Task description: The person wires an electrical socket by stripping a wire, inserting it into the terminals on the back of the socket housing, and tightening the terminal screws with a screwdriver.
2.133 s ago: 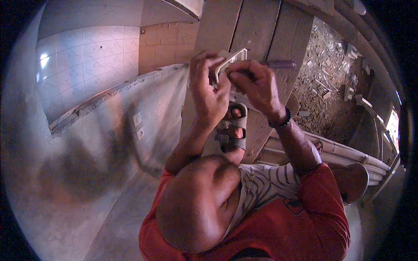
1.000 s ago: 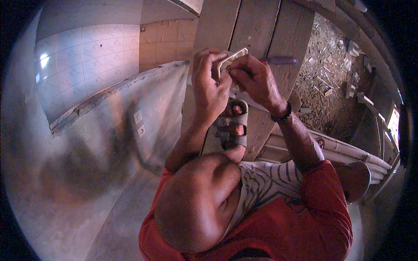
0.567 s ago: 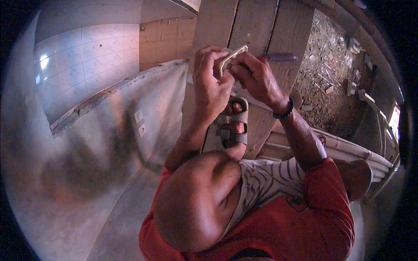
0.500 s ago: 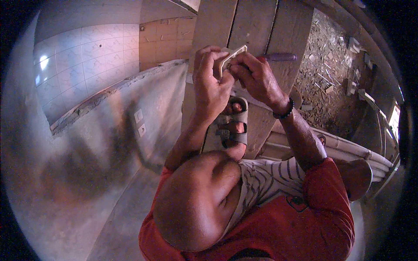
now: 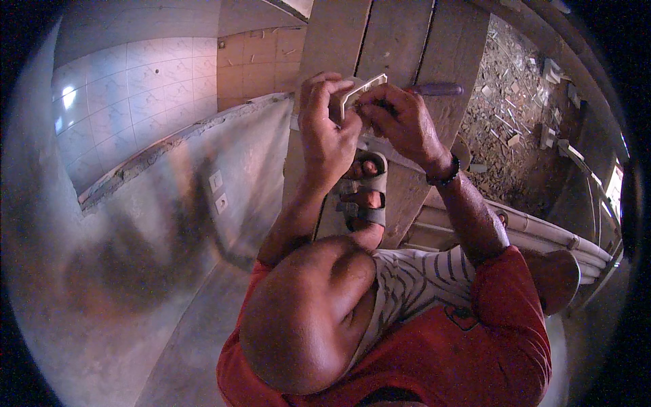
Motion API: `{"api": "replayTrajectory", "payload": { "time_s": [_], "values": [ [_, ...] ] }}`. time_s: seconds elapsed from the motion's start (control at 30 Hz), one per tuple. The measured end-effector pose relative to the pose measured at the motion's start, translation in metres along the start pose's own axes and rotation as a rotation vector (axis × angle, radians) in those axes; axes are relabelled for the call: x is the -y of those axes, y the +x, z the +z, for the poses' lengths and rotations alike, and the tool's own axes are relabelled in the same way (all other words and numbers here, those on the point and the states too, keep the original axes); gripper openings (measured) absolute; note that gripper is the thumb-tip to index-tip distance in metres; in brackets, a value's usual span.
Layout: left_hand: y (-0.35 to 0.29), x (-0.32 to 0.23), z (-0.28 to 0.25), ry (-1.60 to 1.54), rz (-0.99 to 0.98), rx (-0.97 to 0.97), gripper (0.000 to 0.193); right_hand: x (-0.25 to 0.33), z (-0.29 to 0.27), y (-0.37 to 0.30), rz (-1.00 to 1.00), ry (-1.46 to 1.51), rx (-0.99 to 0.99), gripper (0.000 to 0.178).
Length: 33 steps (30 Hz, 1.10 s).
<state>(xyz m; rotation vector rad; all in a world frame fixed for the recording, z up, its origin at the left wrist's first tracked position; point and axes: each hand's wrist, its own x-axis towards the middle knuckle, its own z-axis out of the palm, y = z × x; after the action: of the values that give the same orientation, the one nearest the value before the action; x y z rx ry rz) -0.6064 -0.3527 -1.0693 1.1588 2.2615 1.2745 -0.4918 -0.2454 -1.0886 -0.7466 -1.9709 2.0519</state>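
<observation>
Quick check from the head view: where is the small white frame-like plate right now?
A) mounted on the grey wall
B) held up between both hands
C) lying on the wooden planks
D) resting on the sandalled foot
B: the white plate sits raised between the left hand and the right hand, above the wooden planks and the sandalled foot.

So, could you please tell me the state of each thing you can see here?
Left hand: closed around the white plate.
Right hand: gripping the plate's other side.
White plate: held up, tilted.
Screwdriver: lying untouched on the planks.
Sandal: on the foot.
</observation>
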Motion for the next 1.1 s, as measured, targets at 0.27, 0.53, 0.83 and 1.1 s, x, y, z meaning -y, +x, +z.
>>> {"api": "replayTrajectory", "payload": {
  "time_s": [0.27,0.53,0.83,1.1],
  "values": [
    [-0.002,-0.003,0.001,0.028,0.027,-0.006,0.035,-0.007,0.001,0.001,-0.051,-0.106,0.042,0.017],
    [-0.002,0.003,0.005,0.058,0.056,-0.018,0.035,-0.014,0.005,0.003,-0.206,-0.201,0.034,0.018],
    [-0.004,-0.004,0.016,0.188,0.2,-0.056,0.037,-0.024,0.006,0.004,-0.136,-0.185,0.047,0.018],
    [-0.006,0.008,0.023,0.167,0.286,-0.098,0.035,-0.023,-0.003,0.007,0.084,-0.078,0.133,0.03]
  ]
}}
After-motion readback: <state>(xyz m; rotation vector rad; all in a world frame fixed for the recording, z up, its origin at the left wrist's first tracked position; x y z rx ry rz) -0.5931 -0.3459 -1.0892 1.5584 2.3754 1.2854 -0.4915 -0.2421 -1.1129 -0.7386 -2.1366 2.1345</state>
